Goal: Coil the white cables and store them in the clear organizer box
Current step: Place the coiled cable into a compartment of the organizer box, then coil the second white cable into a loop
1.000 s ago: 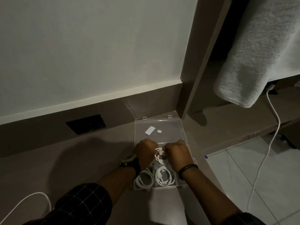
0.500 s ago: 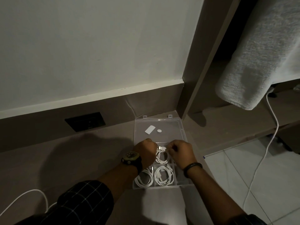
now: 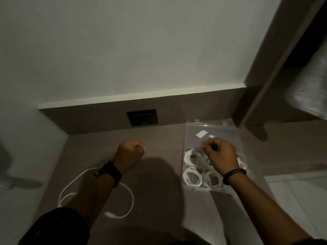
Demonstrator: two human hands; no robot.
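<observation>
The clear organizer box point(image 3: 184, 167) lies open on the brown surface at the right, its lid point(image 3: 208, 129) flat behind it. Several coiled white cables point(image 3: 192, 176) fill its compartments. My right hand point(image 3: 220, 153) hovers over the box's back compartments, fingers curled shut; nothing visible in it. My left hand point(image 3: 130, 153), with a dark watch on the wrist, is a closed fist over the bare surface left of the box. A loose uncoiled white cable point(image 3: 123, 212) lies on the surface under my left forearm, its plug end near the front.
A dark wall socket point(image 3: 142, 117) sits in the brown back panel. A grey towel point(image 3: 311, 92) hangs at the far right beside a wooden post point(image 3: 265, 71). White tiled floor point(image 3: 297, 200) lies lower right. The view is blurred.
The view has swung left. My left hand has left the box and moved left over the surface. My right hand has lifted off the coil. The loose cable has come into fuller view.
</observation>
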